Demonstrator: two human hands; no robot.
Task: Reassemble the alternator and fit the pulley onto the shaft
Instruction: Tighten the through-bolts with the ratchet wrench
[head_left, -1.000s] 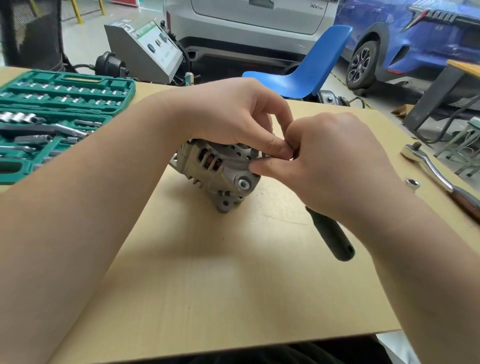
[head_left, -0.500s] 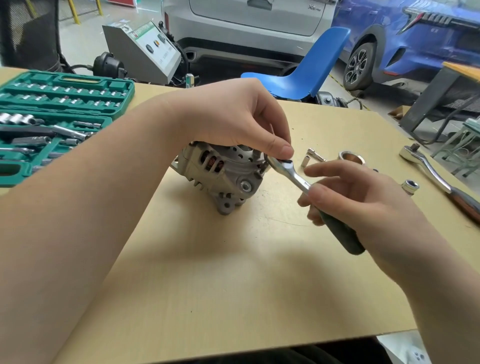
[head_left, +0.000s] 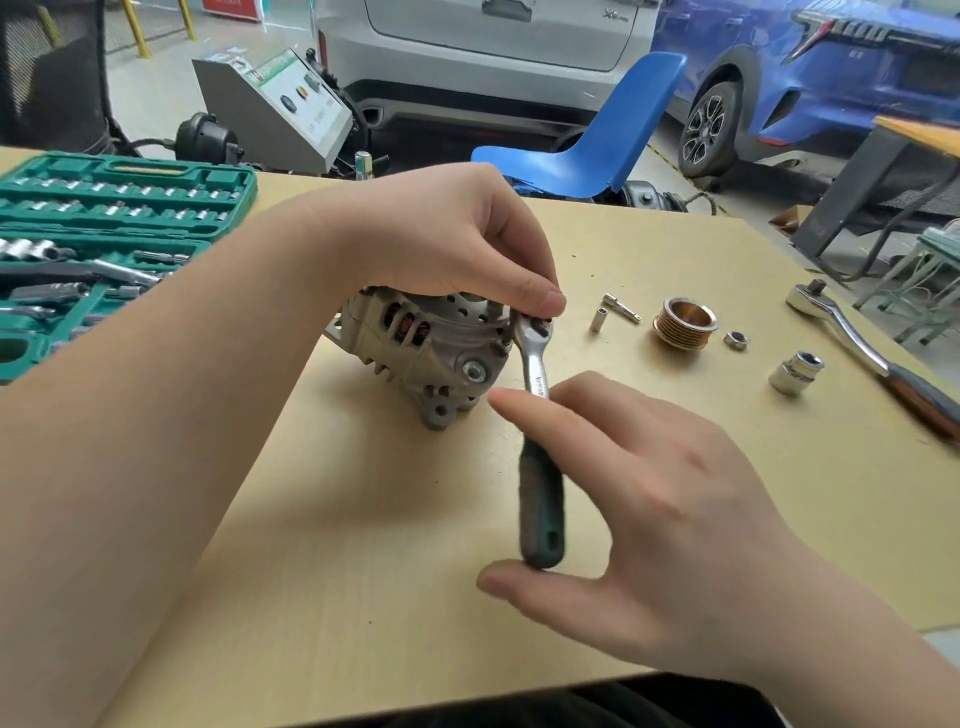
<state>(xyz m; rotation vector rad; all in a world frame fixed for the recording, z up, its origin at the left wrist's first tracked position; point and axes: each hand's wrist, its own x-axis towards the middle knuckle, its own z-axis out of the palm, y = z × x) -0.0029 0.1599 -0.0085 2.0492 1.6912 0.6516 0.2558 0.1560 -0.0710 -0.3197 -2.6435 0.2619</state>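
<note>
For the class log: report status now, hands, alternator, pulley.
Left hand pinches small ratchet head at alternator. Right hand open, fingers against ratchet handle. Pulley off the shaft, loose on table beside nut. No obstruction.

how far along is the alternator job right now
Done: the grey ribbed alternator housing looks closed up. In hand: the left hand holds the small ratchet's head on a housing bolt while the right hand works its dark green handle. Left: the grooved metal pulley and small nut lie on the wooden table.
</note>
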